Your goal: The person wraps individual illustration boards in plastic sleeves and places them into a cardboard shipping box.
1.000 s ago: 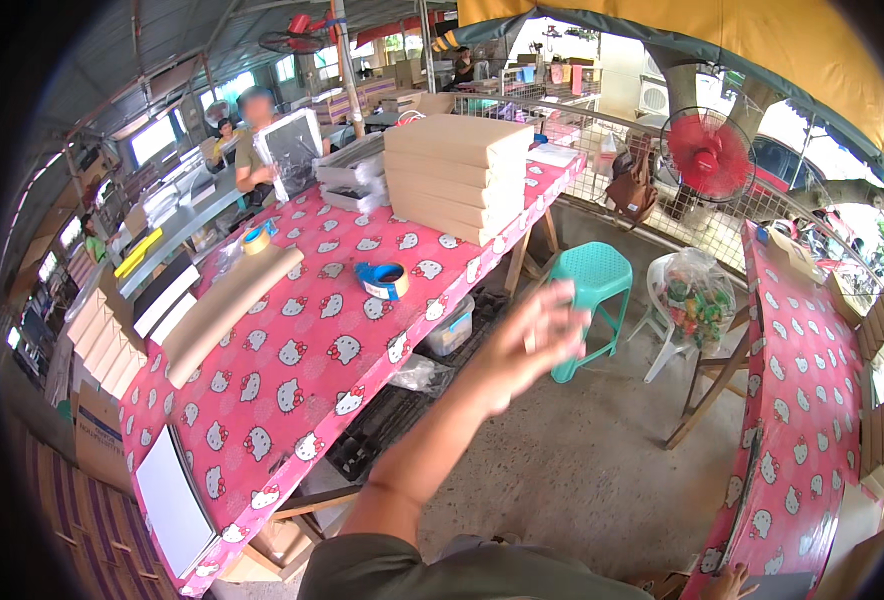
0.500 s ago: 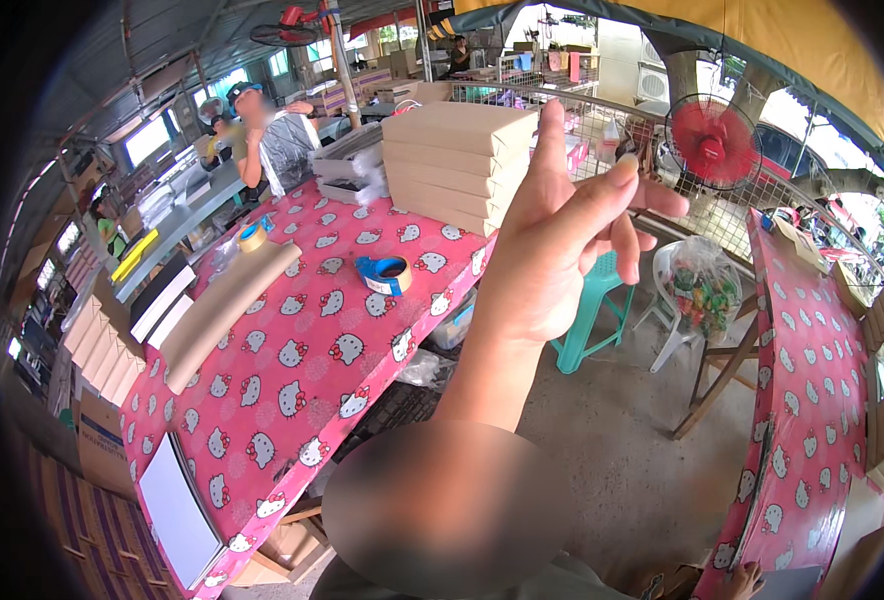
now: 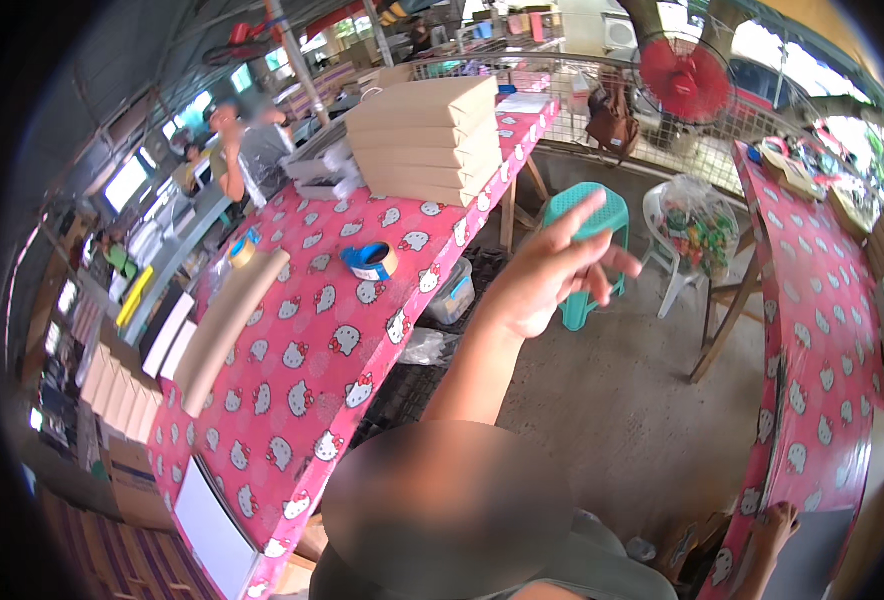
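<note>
My left hand (image 3: 547, 280) is raised in mid-air over the gap between two tables. Its fingers are spread and nothing is in them. Part of that forearm is blurred out. At the lower right, my right hand (image 3: 780, 520) is at the corner of a flat dark grey board (image 3: 812, 555) on the right-hand table, fingers bent over its edge. On the left table lie a blue-and-tan tape roll (image 3: 370, 262), a second tape roll (image 3: 243, 252) and a long brown paper roll (image 3: 227, 335). A white board (image 3: 217, 535) rests at that table's near end.
Pink patterned cloths cover the left table (image 3: 292, 380) and right table (image 3: 817, 360). Brown paper-wrapped packs (image 3: 422, 145) are stacked at the far end. Beyond the gap stand a green stool (image 3: 587, 210), a white chair (image 3: 662, 250) with a filled bag, and a red fan (image 3: 684, 80). Co-workers are far left.
The view has tilted down and shifted, so the tables and floor sit differently. My left hand is lower, its fingers still spread. More of my right hand and the grey board shows.
</note>
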`<state>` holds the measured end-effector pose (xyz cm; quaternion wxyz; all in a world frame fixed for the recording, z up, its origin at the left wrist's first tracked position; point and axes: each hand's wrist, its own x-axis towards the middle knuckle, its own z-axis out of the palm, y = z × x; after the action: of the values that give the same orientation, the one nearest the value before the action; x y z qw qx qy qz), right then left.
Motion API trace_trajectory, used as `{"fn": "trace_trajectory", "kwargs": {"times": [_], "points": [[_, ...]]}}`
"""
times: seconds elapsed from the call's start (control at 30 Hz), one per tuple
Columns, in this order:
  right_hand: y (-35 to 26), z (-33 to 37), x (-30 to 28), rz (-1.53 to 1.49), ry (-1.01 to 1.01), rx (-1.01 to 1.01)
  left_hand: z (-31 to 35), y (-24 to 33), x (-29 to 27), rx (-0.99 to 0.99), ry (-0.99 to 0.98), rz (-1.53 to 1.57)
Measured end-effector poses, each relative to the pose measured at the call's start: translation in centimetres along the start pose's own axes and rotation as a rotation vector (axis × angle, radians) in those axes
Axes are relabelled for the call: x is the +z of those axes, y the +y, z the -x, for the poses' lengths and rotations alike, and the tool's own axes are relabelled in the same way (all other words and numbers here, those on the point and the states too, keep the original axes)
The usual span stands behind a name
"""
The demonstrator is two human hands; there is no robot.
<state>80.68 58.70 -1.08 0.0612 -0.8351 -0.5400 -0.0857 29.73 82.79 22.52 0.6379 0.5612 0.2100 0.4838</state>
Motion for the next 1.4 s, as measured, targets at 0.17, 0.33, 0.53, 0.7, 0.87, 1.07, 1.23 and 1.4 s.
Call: {"fn": "trace_trajectory", "kwargs": {"times": [0.17,0.33,0.53,0.7,0.87,1.07,1.23,1.4], "points": [[-0.8,0.2,-0.2,-0.002,0.029,0.099,0.6,-5.6,0.1,-0.234,-0.029,-0.048],[-4.0,3.0,-5.4,-0.040,0.119,0.064,0.4,-11.6,2.0,-0.410,0.027,0.035],[3.6,12.9,-5.9,0.002,0.499,0.329,-2.9,-19.4,8.6,-0.472,-0.007,0.102],[9.4,22.0,-2.3,-0.079,0.390,0.710,-5.3,-28.1,19.9,-0.187,-0.194,0.100],[7.8,21.4,-1.5,-0.231,0.009,0.823,-3.6,-34.6,29.4,-0.255,-0.646,-0.191],[6.8,19.3,-0.8,-0.281,-0.090,0.783,-1.2,-43.1,35.3,-0.077,-0.801,-0.580],[7.3,18.3,-0.5,-0.281,-0.127,0.761,-0.7,-40.9,37.0,0.099,-0.850,-0.957],[7.9,17.4,-0.3,-0.284,-0.168,0.731,-1.2,-42.9,36.4,0.305,-0.874,-0.922]]}}
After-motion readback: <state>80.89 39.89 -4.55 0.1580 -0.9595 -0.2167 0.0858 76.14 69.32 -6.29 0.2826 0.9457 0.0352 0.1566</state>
